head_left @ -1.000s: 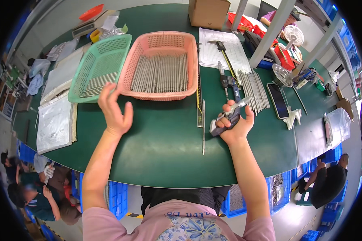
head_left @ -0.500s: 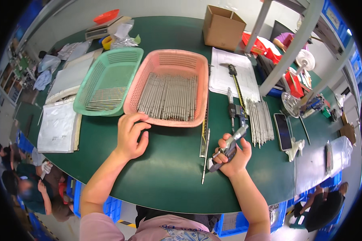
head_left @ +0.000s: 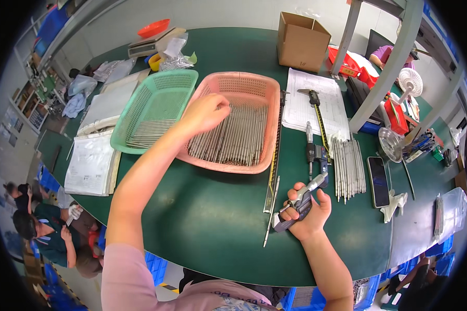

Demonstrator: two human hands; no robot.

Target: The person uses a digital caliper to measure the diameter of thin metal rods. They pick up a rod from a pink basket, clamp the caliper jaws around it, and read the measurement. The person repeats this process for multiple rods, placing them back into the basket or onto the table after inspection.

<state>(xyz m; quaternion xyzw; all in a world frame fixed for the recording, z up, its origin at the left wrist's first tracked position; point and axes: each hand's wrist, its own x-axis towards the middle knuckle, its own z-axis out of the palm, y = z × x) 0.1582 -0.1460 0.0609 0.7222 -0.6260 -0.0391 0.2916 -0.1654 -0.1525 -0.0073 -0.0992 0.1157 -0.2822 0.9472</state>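
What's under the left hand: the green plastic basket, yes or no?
No, the left hand is over the pink rectangular plastic basket holding grey metal rods.

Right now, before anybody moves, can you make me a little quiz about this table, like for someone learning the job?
1. Pick one. What is the right hand holding?
A) a fan
B) a micrometer
C) a cardboard box

2. True or false: the left hand is over the pink basket.

3. Which has more metal rods in it, the pink basket or the green basket?

Key:
1. B
2. True
3. The pink basket
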